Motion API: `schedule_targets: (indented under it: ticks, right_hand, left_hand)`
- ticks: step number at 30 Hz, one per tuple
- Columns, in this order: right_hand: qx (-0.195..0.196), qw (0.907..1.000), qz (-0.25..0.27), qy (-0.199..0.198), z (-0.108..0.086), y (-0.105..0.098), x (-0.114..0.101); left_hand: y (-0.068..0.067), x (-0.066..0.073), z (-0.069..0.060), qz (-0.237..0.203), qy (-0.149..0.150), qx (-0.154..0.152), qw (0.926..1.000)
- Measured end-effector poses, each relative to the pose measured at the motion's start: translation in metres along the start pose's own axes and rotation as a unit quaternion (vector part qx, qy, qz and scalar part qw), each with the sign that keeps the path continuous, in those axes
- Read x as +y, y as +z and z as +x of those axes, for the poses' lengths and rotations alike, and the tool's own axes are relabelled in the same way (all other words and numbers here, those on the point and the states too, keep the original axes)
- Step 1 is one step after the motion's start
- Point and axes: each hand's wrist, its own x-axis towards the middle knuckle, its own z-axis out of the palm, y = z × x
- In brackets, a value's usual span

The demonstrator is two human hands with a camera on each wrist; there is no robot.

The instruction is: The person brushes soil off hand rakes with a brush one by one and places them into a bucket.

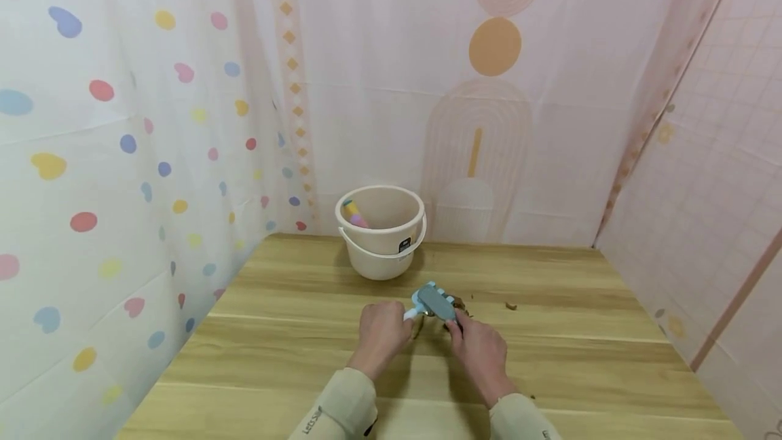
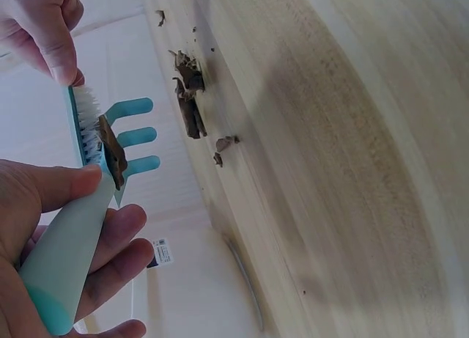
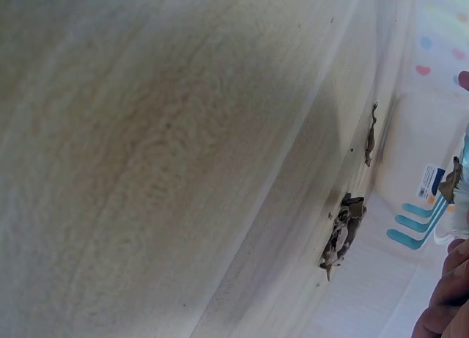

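Note:
My left hand [image 1: 383, 333] grips the pale handle of a small blue hand rake [image 2: 135, 138], thumb on top and fingers beneath. My right hand [image 1: 481, 353] holds a grey-blue brush [image 1: 437, 303] by one end. Its white bristles [image 2: 88, 111] lie against the head of the rake, both tools raised above the table. A brown dry leaf piece [image 2: 112, 153] is caught at the rake's neck beside the bristles. Below the tools, crumpled dry leaves [image 3: 343, 234] lie in a small heap on the wooden table [image 1: 293, 352].
Behind the hands stands a cream bucket [image 1: 377, 263] with its handle hanging at the front. A multicoloured object [image 1: 355, 214] leans inside it. One leaf scrap [image 1: 510, 306] lies right of the heap. Patterned curtains [image 1: 366, 87] enclose the table's back and sides.

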Motion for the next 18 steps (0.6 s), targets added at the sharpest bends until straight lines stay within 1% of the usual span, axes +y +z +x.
schedule_targets:
  ticks: [4, 11, 18]
  right_hand:
    - [-0.004, 0.9999, 0.004, 0.01, -0.0021, 0.0001, 0.0004]
    - [-0.031, 0.9982, 0.022, 0.045, -0.0004, -0.0005, -0.0007]
    - [-0.041, 0.9969, 0.031, 0.059, -0.0003, -0.001, -0.0017]
  left_hand:
    - [-0.001, 0.0027, -0.0028, 0.005, -0.002, 0.003, 1.0]
    - [-0.0025, 0.0041, -0.0039, 0.002, 0.0, 0.015, 0.9999]
    - [-0.0026, 0.0054, -0.0053, 0.013, -0.003, 0.005, 0.9999]
